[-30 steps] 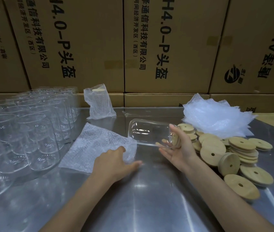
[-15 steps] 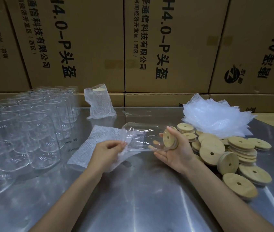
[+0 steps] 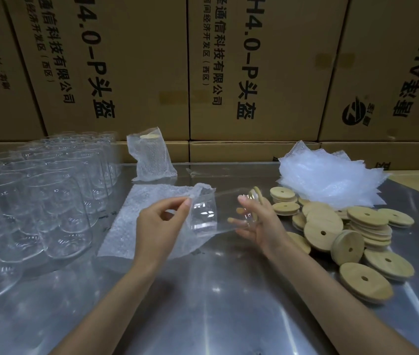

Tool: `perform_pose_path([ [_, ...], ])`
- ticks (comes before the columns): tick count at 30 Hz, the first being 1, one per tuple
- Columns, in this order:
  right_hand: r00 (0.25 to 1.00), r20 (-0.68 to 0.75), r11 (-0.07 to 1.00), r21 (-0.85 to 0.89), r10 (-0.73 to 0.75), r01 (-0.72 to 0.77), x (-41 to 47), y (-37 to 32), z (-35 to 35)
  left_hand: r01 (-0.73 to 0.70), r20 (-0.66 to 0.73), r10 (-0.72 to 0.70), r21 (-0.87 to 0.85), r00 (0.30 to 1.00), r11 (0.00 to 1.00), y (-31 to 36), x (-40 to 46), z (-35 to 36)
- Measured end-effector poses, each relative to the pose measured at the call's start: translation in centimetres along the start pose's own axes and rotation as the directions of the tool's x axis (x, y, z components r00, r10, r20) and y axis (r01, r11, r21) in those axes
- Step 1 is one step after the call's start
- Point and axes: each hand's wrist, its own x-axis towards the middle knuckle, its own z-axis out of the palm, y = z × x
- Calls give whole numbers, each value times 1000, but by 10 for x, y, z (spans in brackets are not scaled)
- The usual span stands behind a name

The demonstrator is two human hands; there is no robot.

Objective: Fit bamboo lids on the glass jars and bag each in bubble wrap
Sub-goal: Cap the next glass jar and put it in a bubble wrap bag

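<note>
Glass jar (image 3: 218, 213) with its bamboo lid (image 3: 257, 198) already on is lying sideways above the steel table (image 3: 216, 303), base pointing left, lidded end sitting in the right hand (image 3: 259, 224). That hand is cupping it from below and behind, thumb stretching over the top of the glass and the other fingers spreading loosely underneath, so it is carrying the jar rather than clamping it. The left hand (image 3: 162, 224) is pinching the open edge of a bubble-wrap bag (image 3: 136, 221) between thumb and forefinger, the remaining fingers curling beneath, and the bag's mouth is standing up right against the jar's base; whether the base is already inside the mouth, I cannot tell. The rest of that bag is lying flat on the table, trailing toward the left. Behind it, 1 finished jar is standing upright in its bubble-wrap pouch (image 3: 150, 157), a lid showing through the top. Far left, a crowd of bare glass jars (image 3: 49, 201) is waiting in rows, touching one another. To the right, loose bamboo lids (image 3: 351, 231) are piling up in a heap, each showing 1 small hole in the middle, and a fluffy stack of spare bubble-wrap bags (image 3: 328, 180) is sitting just behind them. Printed cardboard cartons (image 3: 254, 73) are walling off the back.
</note>
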Motion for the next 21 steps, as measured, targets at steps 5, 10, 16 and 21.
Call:
perform_pose_path([
  [5, 997, 44, 995, 86, -60, 56, -6, 8, 21, -451, 146, 429, 194, 892, 871, 8, -13, 11],
  [10, 1000, 7, 983, 184, 7, -8, -6, 13, 28, -584, 271, 528, 212, 805, 783, 12, -18, 14],
  [16, 989, -72, 918, 387, 128, -90, -1, 7, 4, -378, -193, 519, 485, 833, 788, 2, 18, -27],
  [21, 991, -55, 937, 336, 119, -94, 0, 7, -1, 393, -194, -368, 113, 910, 913, -23, 26, -40],
])
